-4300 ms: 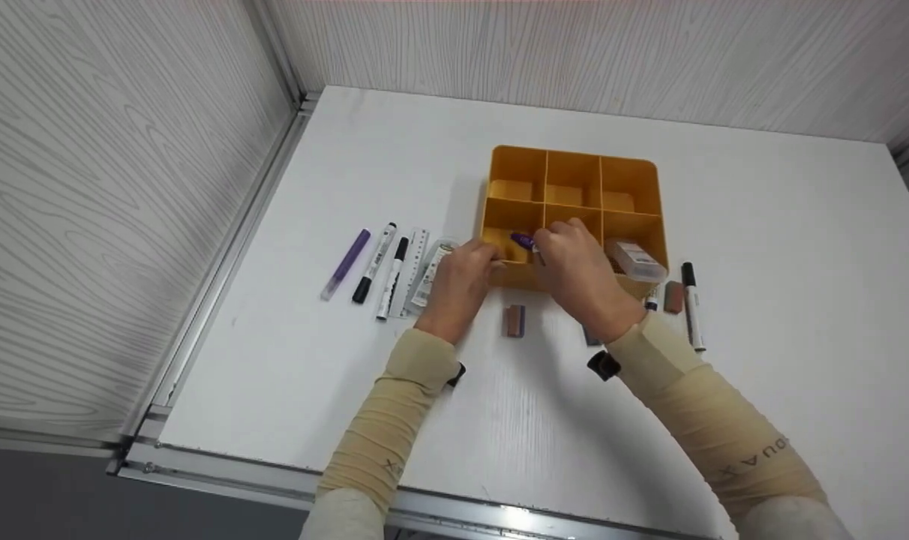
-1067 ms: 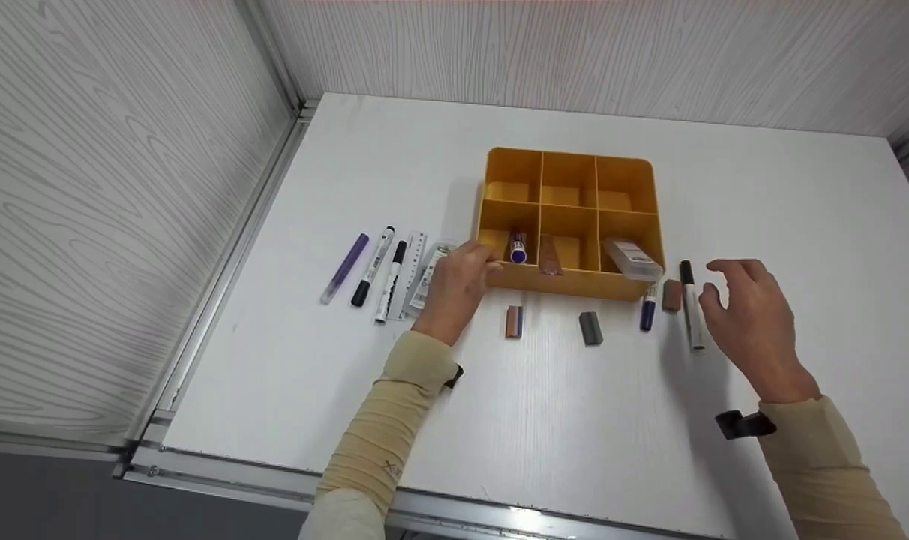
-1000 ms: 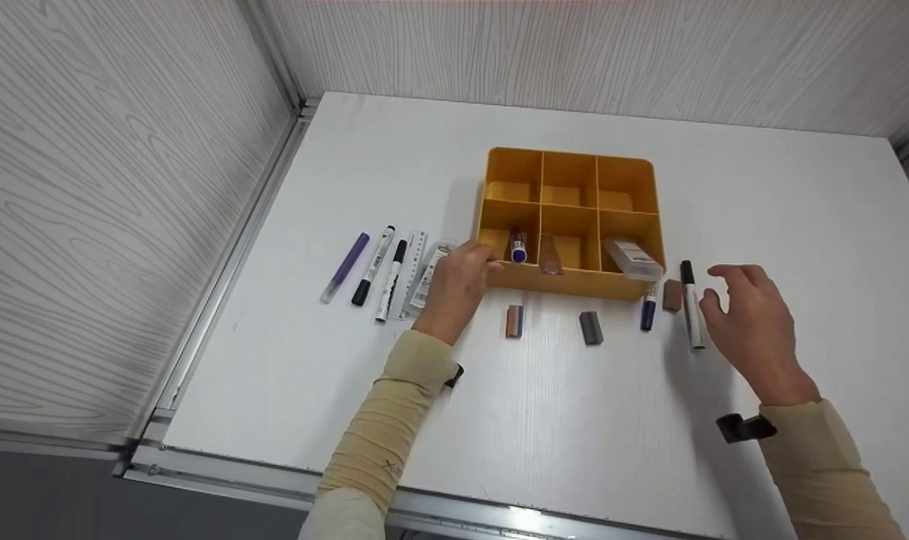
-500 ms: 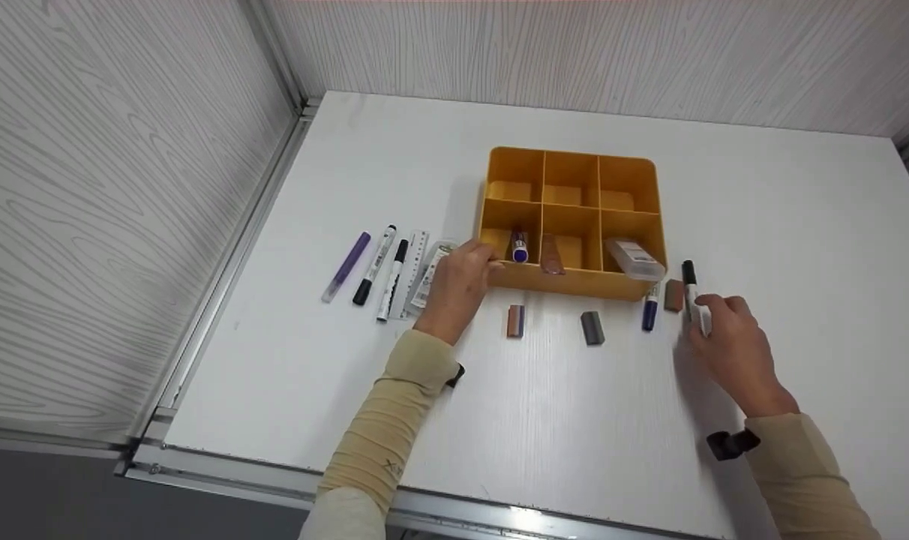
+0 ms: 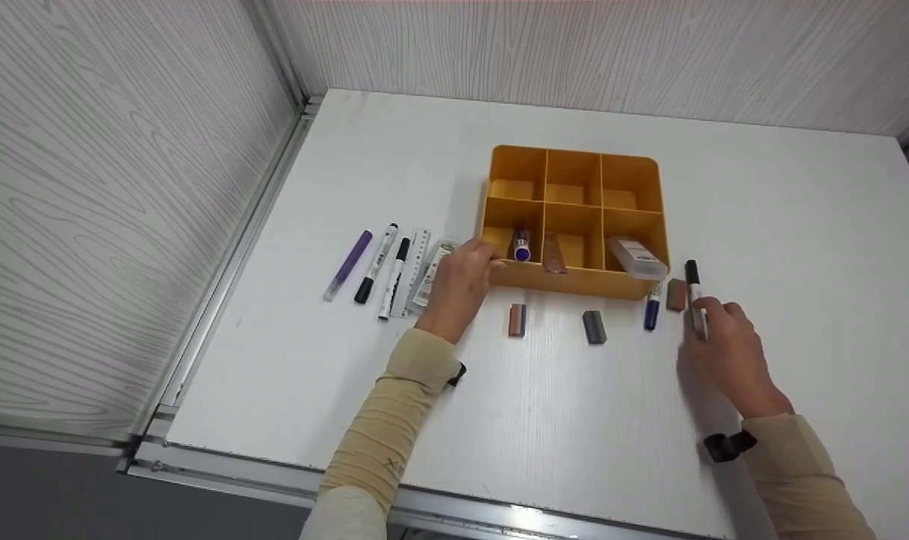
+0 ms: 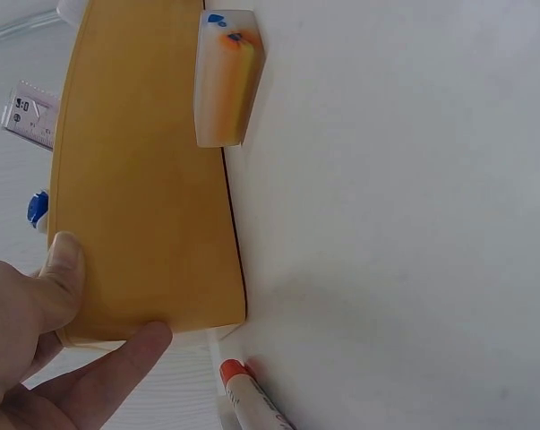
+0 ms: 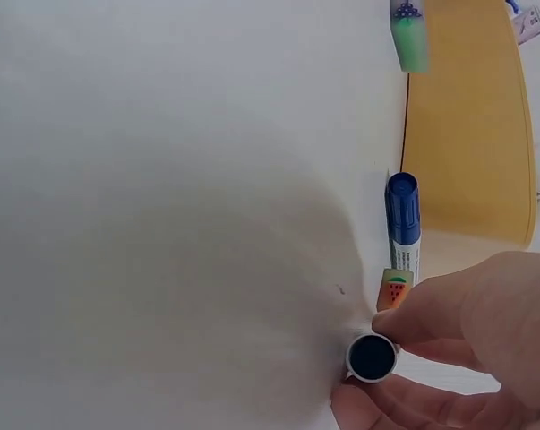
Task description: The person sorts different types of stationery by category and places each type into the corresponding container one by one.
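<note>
My left hand grips the front left corner of a yellow six-compartment box; the left wrist view has the thumb on the front rim. My right hand pinches a black-capped whiteboard marker on the table right of the box. In the right wrist view the marker's dark round end shows between thumb and fingers. The front left compartment holds a purple marker. A clear ruler leans out of the front middle one, and a clear plastic case out of the front right one.
Beside the right hand lie a blue-capped marker and a brownish eraser. Two more erasers, one orange and one grey, lie before the box. Leftward are a purple pen, two black-capped markers, a white ruler and another case.
My right hand has left the purple marker in the box, moved right with thumb and finger apart, then lowered and closed on the black-capped marker. My left hand has kept its place.
</note>
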Demonstrator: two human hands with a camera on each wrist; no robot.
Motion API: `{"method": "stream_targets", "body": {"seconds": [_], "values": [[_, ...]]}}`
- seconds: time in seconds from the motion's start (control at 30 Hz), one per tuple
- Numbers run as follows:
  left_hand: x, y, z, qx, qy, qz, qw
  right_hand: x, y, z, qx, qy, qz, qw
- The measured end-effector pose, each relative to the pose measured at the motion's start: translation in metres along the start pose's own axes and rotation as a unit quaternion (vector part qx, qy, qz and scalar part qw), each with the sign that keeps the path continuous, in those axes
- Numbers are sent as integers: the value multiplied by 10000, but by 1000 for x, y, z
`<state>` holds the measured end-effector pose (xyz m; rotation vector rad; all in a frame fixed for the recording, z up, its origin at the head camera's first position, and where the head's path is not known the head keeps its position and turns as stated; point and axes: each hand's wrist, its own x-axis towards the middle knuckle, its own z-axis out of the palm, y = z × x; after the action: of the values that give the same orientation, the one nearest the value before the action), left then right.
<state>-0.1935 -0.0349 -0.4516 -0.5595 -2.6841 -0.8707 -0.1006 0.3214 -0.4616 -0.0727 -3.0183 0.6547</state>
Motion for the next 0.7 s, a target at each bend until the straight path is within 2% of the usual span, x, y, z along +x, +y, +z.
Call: {"method": "stream_targets", "body": {"seconds": [0.3, 0.43, 0.53, 0.7], "values": [[0, 0, 3, -16, 198, 44, 9998, 1, 1, -4, 36, -193, 128, 9997], [0, 0, 4, -25, 193, -13, 9998, 2, 2, -7, 83, -256, 205, 9994], [0, 0, 4, -31, 196, -38, 9998, 2, 4, -10, 150, -118, 148, 9997], [0, -1, 4, 82, 211, -14, 9997, 2, 3, -16, 229, 504, -303, 9980]]}}
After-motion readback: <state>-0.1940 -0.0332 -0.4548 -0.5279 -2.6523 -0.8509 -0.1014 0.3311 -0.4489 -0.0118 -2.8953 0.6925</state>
